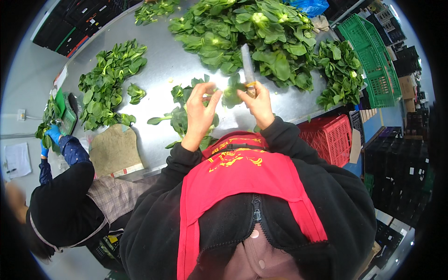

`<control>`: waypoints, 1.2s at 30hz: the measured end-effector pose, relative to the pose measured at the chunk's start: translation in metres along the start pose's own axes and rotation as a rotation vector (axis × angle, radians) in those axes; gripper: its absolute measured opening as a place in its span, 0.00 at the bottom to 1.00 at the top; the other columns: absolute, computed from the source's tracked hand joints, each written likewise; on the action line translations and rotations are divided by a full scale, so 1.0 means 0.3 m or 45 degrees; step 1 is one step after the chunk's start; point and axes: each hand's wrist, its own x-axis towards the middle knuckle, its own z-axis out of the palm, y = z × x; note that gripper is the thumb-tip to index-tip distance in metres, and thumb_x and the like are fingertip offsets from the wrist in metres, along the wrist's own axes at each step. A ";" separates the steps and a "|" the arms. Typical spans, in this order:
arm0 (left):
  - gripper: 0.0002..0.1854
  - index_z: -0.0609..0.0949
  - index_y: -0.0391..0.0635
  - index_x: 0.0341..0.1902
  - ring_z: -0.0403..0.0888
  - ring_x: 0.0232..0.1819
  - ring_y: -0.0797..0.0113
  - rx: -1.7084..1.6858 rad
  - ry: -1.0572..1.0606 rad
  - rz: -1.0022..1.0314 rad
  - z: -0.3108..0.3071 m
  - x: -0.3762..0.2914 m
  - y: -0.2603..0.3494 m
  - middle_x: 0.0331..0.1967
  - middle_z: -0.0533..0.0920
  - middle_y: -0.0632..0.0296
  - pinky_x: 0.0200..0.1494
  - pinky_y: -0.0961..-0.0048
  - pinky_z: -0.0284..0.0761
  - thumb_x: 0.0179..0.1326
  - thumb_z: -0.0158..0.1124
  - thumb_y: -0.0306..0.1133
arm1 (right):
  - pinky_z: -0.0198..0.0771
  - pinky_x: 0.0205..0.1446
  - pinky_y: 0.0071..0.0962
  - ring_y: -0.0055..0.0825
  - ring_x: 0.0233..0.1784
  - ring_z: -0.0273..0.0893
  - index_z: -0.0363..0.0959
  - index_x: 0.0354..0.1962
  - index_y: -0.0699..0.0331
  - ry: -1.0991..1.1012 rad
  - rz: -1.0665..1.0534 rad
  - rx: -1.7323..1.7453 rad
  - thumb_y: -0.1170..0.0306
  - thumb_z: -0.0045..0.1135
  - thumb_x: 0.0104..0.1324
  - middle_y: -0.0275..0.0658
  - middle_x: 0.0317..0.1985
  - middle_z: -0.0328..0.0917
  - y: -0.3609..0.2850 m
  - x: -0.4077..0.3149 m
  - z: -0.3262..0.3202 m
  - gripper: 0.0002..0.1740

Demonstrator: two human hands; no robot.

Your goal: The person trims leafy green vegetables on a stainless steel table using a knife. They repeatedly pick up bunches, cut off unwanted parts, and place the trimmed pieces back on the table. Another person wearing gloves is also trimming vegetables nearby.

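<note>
My right hand is closed around the handle of a knife, whose blade points away from me over the metal table. Its thumb and forefinger are at a small leafy green plant, blurred, between my hands. My left hand is curled just left of that plant; whether its fingertips grip a part of it cannot be told. Loose leafy greens lie beside and partly behind my left wrist. Beyond my hands rises a large heap of leafy greens.
More greens are piled at left, near a single small head. A co-worker's blue-gloved hand holds greens at far left. A worn brown board lies on the near edge. Red and green crates stand at right.
</note>
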 end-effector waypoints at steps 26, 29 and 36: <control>0.13 0.79 0.40 0.54 0.77 0.45 0.72 -0.520 0.762 -0.380 -0.289 0.051 -0.295 0.46 0.80 0.63 0.51 0.73 0.73 0.68 0.64 0.29 | 0.66 0.25 0.18 0.14 0.22 0.74 0.77 0.39 0.68 0.187 0.021 -0.394 0.74 0.63 0.65 0.35 0.31 0.83 0.127 0.128 -0.089 0.07; 0.18 0.72 0.41 0.61 0.74 0.54 0.67 -0.218 1.276 -0.254 -0.471 0.073 -0.292 0.57 0.73 0.57 0.60 0.68 0.71 0.70 0.60 0.26 | 0.74 0.34 0.28 0.31 0.29 0.80 0.77 0.40 0.68 0.252 -0.187 -0.835 0.78 0.63 0.61 0.40 0.34 0.82 0.187 0.207 -0.118 0.09; 0.16 0.76 0.40 0.57 0.74 0.53 0.67 -0.298 1.000 -0.252 -0.349 0.042 -0.221 0.55 0.76 0.60 0.59 0.68 0.73 0.67 0.61 0.22 | 0.77 0.46 0.43 0.49 0.42 0.80 0.78 0.43 0.60 -0.126 -0.642 -1.545 0.78 0.61 0.56 0.38 0.50 0.74 0.266 0.425 0.003 0.15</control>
